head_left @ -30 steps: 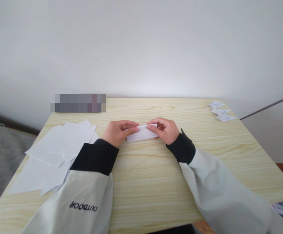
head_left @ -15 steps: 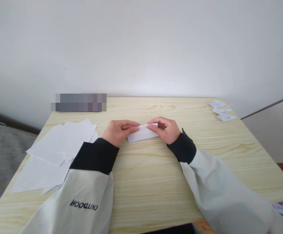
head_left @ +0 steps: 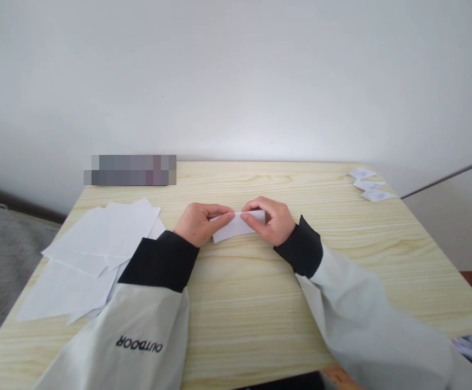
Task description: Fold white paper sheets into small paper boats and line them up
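A narrow folded strip of white paper (head_left: 233, 229) is held between my two hands over the middle of the wooden table. My left hand (head_left: 203, 221) pinches its upper edge between thumb and fingers, left of centre. On the right part of the same edge, my right hand (head_left: 270, 218) pinches with thumb and forefinger. The two thumb tips lie close together, a small gap apart. Fingers behind the paper are partly hidden.
Loose white sheets (head_left: 97, 238) overlap at the table's left. Several small folded paper pieces (head_left: 372, 185) lie at the far right corner. A pixelated dark object (head_left: 132, 170) sits at the back left, near the white wall (head_left: 260, 81). The wooden tabletop (head_left: 244, 303) has rounded corners.
My right hand has shifted slightly left along the strip's upper edge, bringing the thumbs closer. The strip sits a little lower and more level.
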`<state>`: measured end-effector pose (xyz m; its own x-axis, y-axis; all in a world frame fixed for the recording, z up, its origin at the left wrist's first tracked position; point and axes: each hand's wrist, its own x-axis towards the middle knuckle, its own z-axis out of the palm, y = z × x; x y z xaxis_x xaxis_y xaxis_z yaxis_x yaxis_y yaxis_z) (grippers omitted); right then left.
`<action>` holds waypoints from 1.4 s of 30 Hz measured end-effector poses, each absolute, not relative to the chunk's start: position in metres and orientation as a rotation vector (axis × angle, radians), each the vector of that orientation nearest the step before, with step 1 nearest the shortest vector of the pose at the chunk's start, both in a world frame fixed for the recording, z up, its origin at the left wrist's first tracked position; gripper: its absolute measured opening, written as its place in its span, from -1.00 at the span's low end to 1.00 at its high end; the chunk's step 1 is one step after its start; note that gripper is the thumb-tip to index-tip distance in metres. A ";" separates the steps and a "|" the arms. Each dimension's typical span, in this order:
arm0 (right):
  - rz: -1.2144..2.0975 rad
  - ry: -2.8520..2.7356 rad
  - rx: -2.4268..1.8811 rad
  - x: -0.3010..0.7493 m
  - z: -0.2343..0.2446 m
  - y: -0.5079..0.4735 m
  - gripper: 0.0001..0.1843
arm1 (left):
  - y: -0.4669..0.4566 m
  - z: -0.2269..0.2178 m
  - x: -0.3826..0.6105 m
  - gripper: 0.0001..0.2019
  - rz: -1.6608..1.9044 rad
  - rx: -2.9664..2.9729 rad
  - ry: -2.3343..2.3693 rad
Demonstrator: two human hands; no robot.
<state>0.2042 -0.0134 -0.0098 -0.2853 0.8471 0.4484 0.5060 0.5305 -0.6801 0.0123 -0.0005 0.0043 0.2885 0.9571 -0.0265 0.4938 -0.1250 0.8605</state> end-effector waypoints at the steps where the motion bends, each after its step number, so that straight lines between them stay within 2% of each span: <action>1: 0.505 -1.962 -1.091 0.203 -0.009 -0.014 -0.86 | -0.001 0.005 0.014 -0.69 0.719 1.770 1.314; 17: 0.490 -2.104 -1.064 0.205 -0.016 -0.011 -0.89 | -0.009 0.008 0.020 -0.74 0.757 1.938 1.309; 33: 0.806 -2.030 -1.137 0.236 -0.009 -0.001 -0.87 | 0.001 0.002 -0.002 -0.70 0.752 1.792 1.316; 42: 0.899 -1.959 -0.968 0.225 -0.009 -0.008 -0.61 | 0.003 0.005 0.001 -0.64 0.700 1.753 1.292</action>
<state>0.2245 -0.0077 -0.0087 -0.4241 0.8488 0.3157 0.3143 0.4648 -0.8277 0.0005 0.0030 0.0045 0.3159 0.9481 -0.0370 0.4867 -0.1284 0.8641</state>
